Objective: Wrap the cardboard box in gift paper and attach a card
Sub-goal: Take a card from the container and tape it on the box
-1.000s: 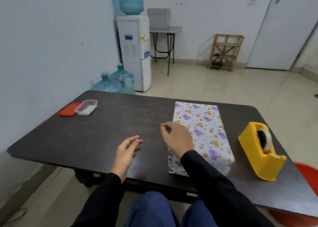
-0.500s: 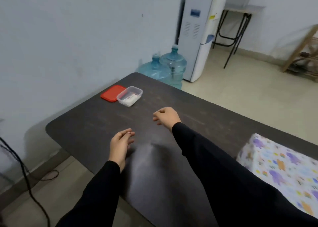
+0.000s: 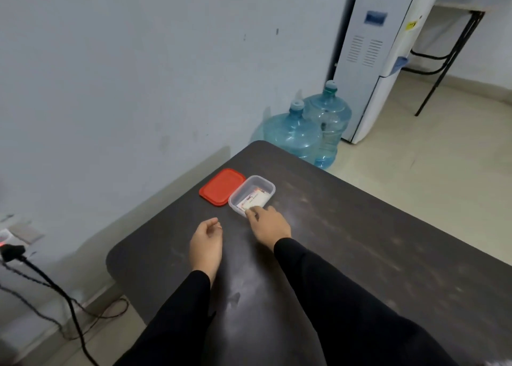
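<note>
Grey wall (image 3: 138, 60) fills the back and the left side, and a light floor (image 3: 432, 157) shows on the right. A tall white water cooler (image 3: 374, 60) stands by the wall. Two big blue water bottles (image 3: 293, 132) sit on the floor next to it, close to the far corner of the tabletop (image 3: 374, 254). Thin black table legs (image 3: 443, 60) show behind the cooler. Low on the left, a black cable (image 3: 55, 291) runs from a plug (image 3: 12, 252) down across the floor.

The tabletop is dark brown with pale rub marks. Near its far left corner lies a flat red lid (image 3: 221, 187). A small clear box (image 3: 267, 182) sits just to the right of the lid, touching it. It is open on top. A white card (image 3: 256, 198) with a bit of red and black print lies flat inside the clear box.

The right hand (image 3: 270, 224) reaches over the near edge of the clear box. Its fingertips (image 3: 252, 212) are down at the near end of the card. I cannot tell if they pinch the card or only touch it.

The left hand (image 3: 206, 245) is over the tabletop, near the right hand and just in front of the red lid. Its fingers are loosely curled, and it holds nothing. Both arms wear long black sleeves (image 3: 318, 282).
</note>
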